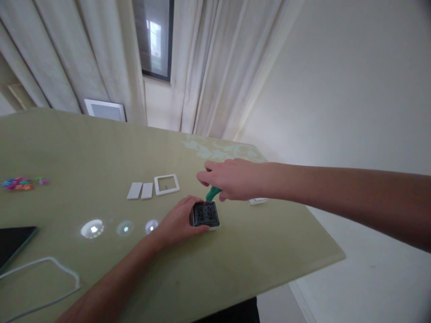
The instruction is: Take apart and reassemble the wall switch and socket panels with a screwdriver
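Note:
My left hand (pixel 180 220) grips a square wall switch box (pixel 206 215) by its left side, thumb along the near edge and fingers at the far edge. The box has a white rim and a black inner face turned upward. Above its far edge, my right hand (pixel 229 179) is closed on a green-handled screwdriver (pixel 213 193). The tool slants down toward the far rim of the box; its tip is too small to make out. Left of the box lie a white cover frame (pixel 167 192) with a small piece inside, and two white plates (pixel 134 190).
A white piece (pixel 258 201) shows partly behind my right wrist. Far left are small colourful pieces (pixel 20 184), a dark flat device (pixel 15 242) and a white cable (pixel 63 267). The table's right corner (pixel 341 258) ends near the wall. Light reflections spot the tabletop.

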Tool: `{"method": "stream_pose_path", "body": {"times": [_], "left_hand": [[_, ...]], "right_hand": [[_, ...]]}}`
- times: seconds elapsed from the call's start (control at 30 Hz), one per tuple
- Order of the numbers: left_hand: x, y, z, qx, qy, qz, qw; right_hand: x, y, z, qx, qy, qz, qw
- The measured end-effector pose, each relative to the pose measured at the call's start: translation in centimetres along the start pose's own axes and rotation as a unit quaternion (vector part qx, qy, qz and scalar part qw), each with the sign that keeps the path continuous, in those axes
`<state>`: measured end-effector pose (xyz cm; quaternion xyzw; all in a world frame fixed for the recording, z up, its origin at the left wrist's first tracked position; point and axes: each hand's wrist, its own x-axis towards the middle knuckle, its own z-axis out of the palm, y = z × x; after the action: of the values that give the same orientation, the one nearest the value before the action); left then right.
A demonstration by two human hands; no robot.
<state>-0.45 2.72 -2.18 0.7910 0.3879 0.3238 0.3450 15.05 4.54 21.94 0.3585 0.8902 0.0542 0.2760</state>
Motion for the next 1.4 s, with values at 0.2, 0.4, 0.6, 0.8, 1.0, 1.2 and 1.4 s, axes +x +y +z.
{"method": "stream_pose_path", "body": {"times": [0.2, 0.4, 0.6, 0.8, 1.0, 1.2, 1.4], "left_hand": [[0.0, 0.1, 0.0, -0.005, 0.007, 0.000, 1.000], [0.0, 0.2, 0.0, 0.003, -0.002, -0.009, 1.000], [0.0, 0.3, -0.2, -0.009, -0.006, -0.004, 1.000], [0.0, 0.4, -0.2, -0.003, 0.000, -0.012, 1.000], [0.0, 0.2, 0.0, -0.006, -0.004, -0.006, 1.000], [0.0, 0.3, -0.1, 0.002, -0.001, -0.008, 1.000], [0.0, 0.2, -0.1, -0.002, -0.004, -0.005, 1.000]], "right_hand": [[-0.2, -0.5, -1.0, 0.003, -0.006, 0.030, 1.000], [0.1, -0.4, -0.7, -0.025, 0.001, -0.022, 0.999], [0.0, -0.3, -1.1, 0.034, -0.012, 0.029, 0.999], [-0.1, -0.1, -1.0, 0.005, -0.009, 0.029, 1.000], [-0.2, 0.3, -0.6, 0.023, 0.004, 0.011, 1.000], [-0.3, 0.2, -1.0, 0.032, -0.006, 0.054, 0.998], [-0.8, 0.2, -1.4, -0.013, -0.007, 0.011, 1.000]]}}
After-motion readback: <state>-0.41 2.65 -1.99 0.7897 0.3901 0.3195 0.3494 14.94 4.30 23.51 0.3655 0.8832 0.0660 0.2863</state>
